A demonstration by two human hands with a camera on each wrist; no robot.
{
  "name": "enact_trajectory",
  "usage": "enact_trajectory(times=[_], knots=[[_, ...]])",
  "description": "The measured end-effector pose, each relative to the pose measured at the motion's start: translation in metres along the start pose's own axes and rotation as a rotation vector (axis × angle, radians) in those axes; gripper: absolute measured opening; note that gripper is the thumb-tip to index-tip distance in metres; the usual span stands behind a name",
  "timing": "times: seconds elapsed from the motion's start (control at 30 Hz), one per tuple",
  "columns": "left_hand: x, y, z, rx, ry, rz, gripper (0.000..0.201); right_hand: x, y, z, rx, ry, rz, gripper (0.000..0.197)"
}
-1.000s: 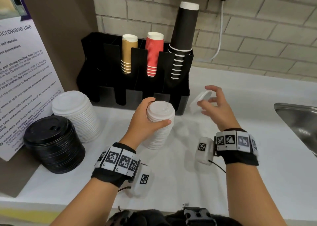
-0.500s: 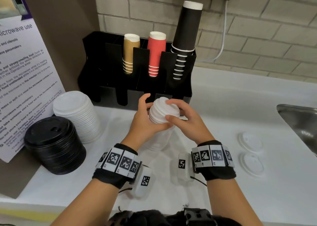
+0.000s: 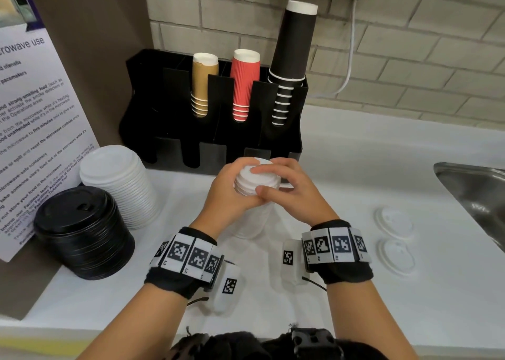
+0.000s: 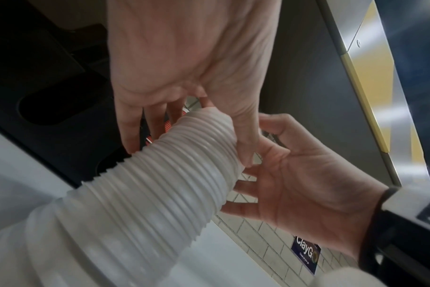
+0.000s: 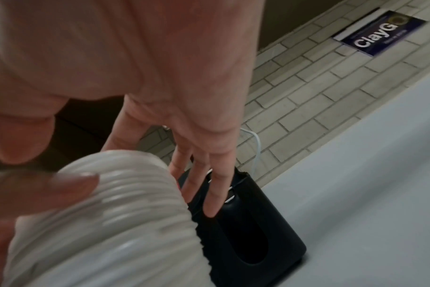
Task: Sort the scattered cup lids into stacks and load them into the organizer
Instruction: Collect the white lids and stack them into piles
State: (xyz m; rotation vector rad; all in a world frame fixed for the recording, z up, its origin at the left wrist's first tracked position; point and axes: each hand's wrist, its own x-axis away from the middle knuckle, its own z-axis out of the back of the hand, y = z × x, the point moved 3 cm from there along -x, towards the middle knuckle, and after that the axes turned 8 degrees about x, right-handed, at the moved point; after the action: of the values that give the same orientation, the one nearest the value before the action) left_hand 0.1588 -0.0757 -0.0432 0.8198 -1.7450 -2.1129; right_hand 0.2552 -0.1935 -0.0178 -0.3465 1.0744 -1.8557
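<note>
A tall stack of small white lids (image 3: 247, 184) stands on the white counter (image 3: 341, 174), just in front of the black organizer (image 3: 213, 133). My left hand (image 3: 235, 190) grips the stack's upper part from the left, thumb at the front. My right hand (image 3: 273, 179) lies over the top lid with fairly straight fingers and presses on it. The left wrist view shows the ribbed stack (image 4: 160, 184) with the right hand's (image 4: 241, 186) fingertips touching its side. In the right wrist view the fingers (image 5: 209, 174) reach past the stack (image 5: 123, 213) toward the organizer (image 5: 253, 223).
Two loose white lids (image 3: 393, 221) (image 3: 396, 256) lie on the counter to the right. At the left stand a wide white lid stack (image 3: 117, 179) and a black lid stack (image 3: 82, 231). The organizer holds tan, red and black cups. A steel sink (image 3: 475, 195) sits far right.
My right hand carried a single white lid in from the right and set it on the stack. Its fingers now lie over that lid; the left hand kept its grip.
</note>
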Motion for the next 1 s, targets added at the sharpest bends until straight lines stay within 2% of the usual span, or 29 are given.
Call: enact_trajectory(times=[0.03, 0.1, 0.17, 0.2, 0.3, 0.4, 0.47, 0.57, 0.63, 0.7, 0.87, 0.93, 1.0], knots=[[0.001, 0.001, 0.0, 0.001, -0.005, -0.002, 0.059, 0.001, 0.003, 0.004, -0.016, 0.029, -0.006, 0.033], [0.001, 0.001, 0.001, -0.016, -0.012, 0.015, 0.059, 0.005, 0.014, 0.021, -0.034, 0.181, -0.087, 0.029], [0.001, 0.001, 0.001, -0.033, -0.024, 0.042, 0.059, 0.012, 0.039, 0.049, 0.064, 0.336, -0.285, 0.029], [0.001, 0.0, 0.0, -0.035, -0.029, 0.049, 0.058, 0.016, 0.054, 0.066, 0.17, 0.355, -0.422, 0.035], [0.001, 0.001, -0.001, -0.025, -0.01, 0.054, 0.049, 0.034, 0.094, 0.107, 0.468, 0.234, -0.876, 0.063], [0.0, 0.002, -0.002, -0.035, 0.013, 0.05, 0.044, 0.043, 0.117, 0.133, 0.63, 0.208, -1.111, 0.067], [-0.001, 0.002, -0.002, -0.042, 0.018, 0.049, 0.044, 0.049, 0.128, 0.141, 0.696, 0.152, -1.133, 0.057], [0.0, 0.002, -0.002, -0.03, 0.024, 0.055, 0.046, 0.061, 0.139, 0.143, 0.876, 0.014, -1.01, 0.032], [0.0, 0.003, -0.002, -0.027, 0.024, 0.056, 0.046, 0.066, 0.14, 0.14, 0.983, -0.065, -0.959, 0.028], [0.001, 0.005, -0.002, -0.028, 0.024, 0.056, 0.046, 0.065, 0.14, 0.141, 1.001, -0.055, -0.961, 0.032], [0.002, 0.007, -0.001, -0.039, 0.017, 0.055, 0.048, 0.056, 0.146, 0.151, 0.711, 0.014, -1.009, 0.061], [0.002, 0.007, -0.001, -0.047, 0.018, 0.045, 0.05, 0.049, 0.141, 0.151, 0.64, 0.085, -1.007, 0.062], [0.002, 0.007, -0.001, -0.046, 0.028, 0.036, 0.052, 0.039, 0.13, 0.149, 0.646, 0.169, -0.924, 0.064]])
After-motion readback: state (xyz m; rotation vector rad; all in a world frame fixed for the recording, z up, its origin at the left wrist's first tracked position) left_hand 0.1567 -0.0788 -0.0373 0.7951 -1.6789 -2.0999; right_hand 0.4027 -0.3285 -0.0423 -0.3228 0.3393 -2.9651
